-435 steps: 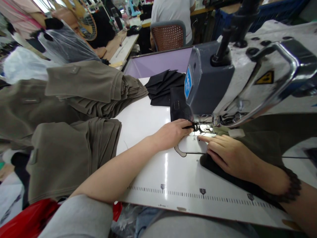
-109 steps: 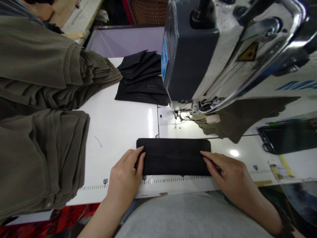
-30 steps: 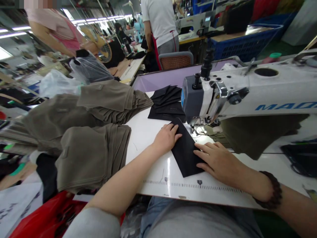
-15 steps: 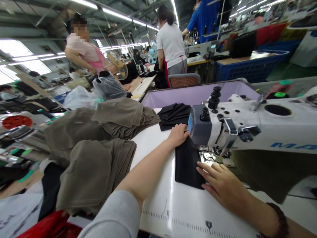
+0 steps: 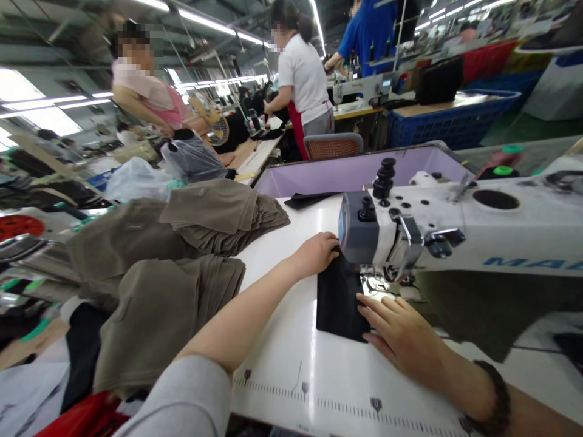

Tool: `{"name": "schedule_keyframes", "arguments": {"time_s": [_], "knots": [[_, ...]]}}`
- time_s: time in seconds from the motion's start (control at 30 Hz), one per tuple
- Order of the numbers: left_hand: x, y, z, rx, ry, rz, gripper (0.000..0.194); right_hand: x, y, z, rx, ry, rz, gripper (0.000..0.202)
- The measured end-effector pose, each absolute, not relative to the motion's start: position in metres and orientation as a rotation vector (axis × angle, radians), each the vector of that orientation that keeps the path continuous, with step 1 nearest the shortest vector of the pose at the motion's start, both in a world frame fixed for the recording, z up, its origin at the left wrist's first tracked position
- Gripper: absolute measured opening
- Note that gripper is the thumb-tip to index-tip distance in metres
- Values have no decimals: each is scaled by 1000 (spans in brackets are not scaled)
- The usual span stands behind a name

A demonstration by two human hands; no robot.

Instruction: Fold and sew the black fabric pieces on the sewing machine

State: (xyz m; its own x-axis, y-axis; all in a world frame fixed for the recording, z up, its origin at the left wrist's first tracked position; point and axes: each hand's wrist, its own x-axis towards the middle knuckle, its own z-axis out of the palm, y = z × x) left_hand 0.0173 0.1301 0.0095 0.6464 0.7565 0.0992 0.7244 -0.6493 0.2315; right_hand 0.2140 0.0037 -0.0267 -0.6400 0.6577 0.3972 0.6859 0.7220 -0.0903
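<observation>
A folded black fabric piece [image 5: 336, 298] lies on the white sewing table [image 5: 291, 358], its far end reaching under the head of the sewing machine [image 5: 437, 233]. My left hand [image 5: 315, 254] grips the piece's far left edge, close to the machine head. My right hand [image 5: 397, 331] lies flat with fingers spread on the piece's near right corner, just in front of the needle plate. The needle itself is hidden behind the machine head.
Stacks of olive-brown garment pieces [image 5: 182, 261] fill the table's left side. A black piece [image 5: 307, 199] lies at the far edge by a lilac bin [image 5: 359, 170]. Olive fabric [image 5: 492, 309] hangs behind the machine. Other people stand at far benches.
The view has dropped slightly. Both hands stay on the black piece; the left hand has shifted a little nearer along its far edge, close to the machine head.
</observation>
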Motion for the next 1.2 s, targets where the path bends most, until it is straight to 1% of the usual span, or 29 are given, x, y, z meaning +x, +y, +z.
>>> {"name": "schedule_keyframes", "arguments": {"time_s": [0.07, 0.13, 0.23, 0.4, 0.67, 0.83, 1.2], "knots": [[18, 89, 8, 2713, 1085, 195, 24, 214, 3, -25, -1039, -2552, -93, 26], [22, 60, 8, 2837, 948, 107, 33, 215, 3, -24, -1052, -2574, -79, 27], [29, 43, 9, 2942, 880, 29, 42, 218, 3, -23, -1066, -2609, -51, 28], [36, 48, 6, 2967, 883, -1, 44, 226, 4, -24, -1054, -2641, -45, 27], [39, 52, -15, 2912, 1014, 202, 45, 230, 10, -21, -1227, -2627, -58, 25], [40, 58, -17, 2839, 1037, 228, 44, 234, 12, -23, -1156, -2631, 6, 27], [39, 59, -17, 2834, 1016, 210, 44, 235, 11, -24, -1119, -2617, 11, 30]]}}
